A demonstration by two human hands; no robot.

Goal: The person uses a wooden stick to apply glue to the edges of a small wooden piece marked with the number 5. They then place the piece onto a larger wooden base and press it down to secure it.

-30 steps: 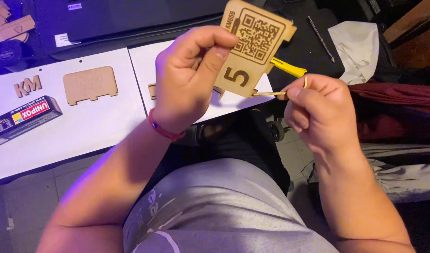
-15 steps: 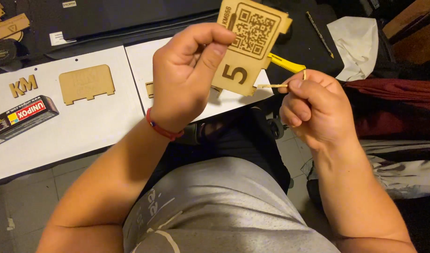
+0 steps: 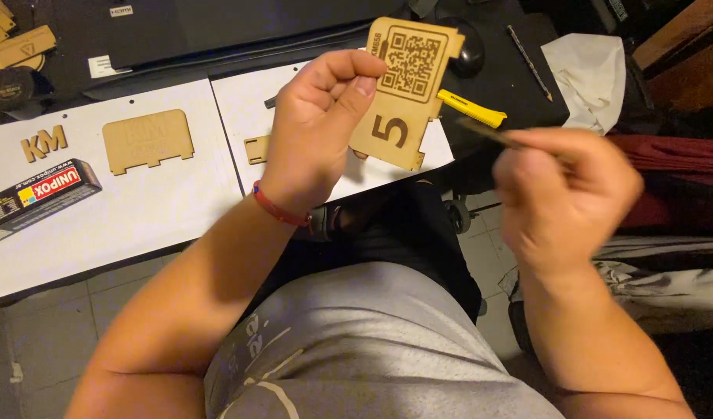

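Two bare hands are raised above a person's lap, seen from above. The left hand (image 3: pixel 317 128) pinches a flat wooden tag (image 3: pixel 407 89) by its left edge, thumb on the face, fingers curled behind; the tag is tilted, showing an engraved square code pattern and a large digit. The right hand (image 3: pixel 562 190) is blurred, closed into a loose fist around a thin stick (image 3: pixel 488 133) whose tip points toward the tag, close to its right edge but apart from it. A red cord bracelet (image 3: pixel 279 209) circles the left wrist. Behind the tag, partly hidden by it, lies a yellow-handled tool (image 3: pixel 473 109) on a dark surface. Farther left, white sheets (image 3: pixel 139 209) cover the desk, carrying a blank wooden tag (image 3: pixel 148 141), small wooden letters (image 3: pixel 44 143), a small wooden piece (image 3: pixel 257 149) and a black glue box (image 3: pixel 38 198). A crumpled white cloth (image 3: pixel 593 77) lies at the upper right, near a pencil (image 3: pixel 529 62).
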